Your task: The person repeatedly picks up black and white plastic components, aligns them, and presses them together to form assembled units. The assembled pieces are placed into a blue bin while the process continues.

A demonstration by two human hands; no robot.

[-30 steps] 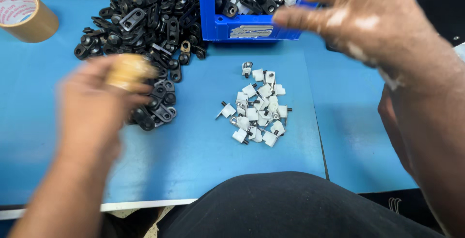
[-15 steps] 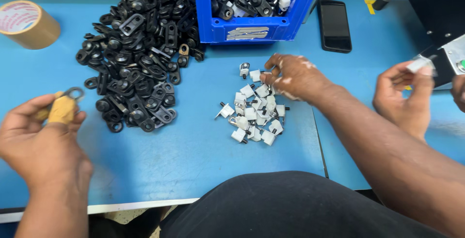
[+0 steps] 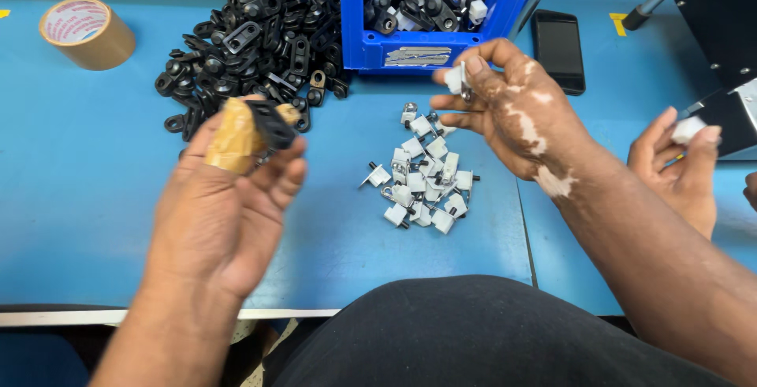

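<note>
The left hand (image 3: 225, 198) is raised over the near left part of the blue table (image 3: 79, 182), its fingers curled closed around a black plastic clip (image 3: 272, 125) pinched against a thumb wrapped in tan tape. Just beyond it, on the far left of the table, lies a heap of black clips (image 3: 244, 48) of the same kind, and farther left stands a roll of brown tape (image 3: 87, 32). The right hand (image 3: 512, 111) hovers over the middle of the table, its thumb and first fingers pinched shut on a small white clip (image 3: 455, 80), with the other fingers loosely spread. Directly below and a little nearer than that hand sits a small pile of white clips (image 3: 422, 178), each with a short dark pin. At the far edge, between the two hands, a blue bin (image 3: 378, 40) holds mixed black and white parts. A dark phone (image 3: 558, 48) lies flat just right of the bin. At the right edge another person's hand (image 3: 678, 162) holds a small white piece (image 3: 688, 128) near a black machine (image 3: 721, 16).
</note>
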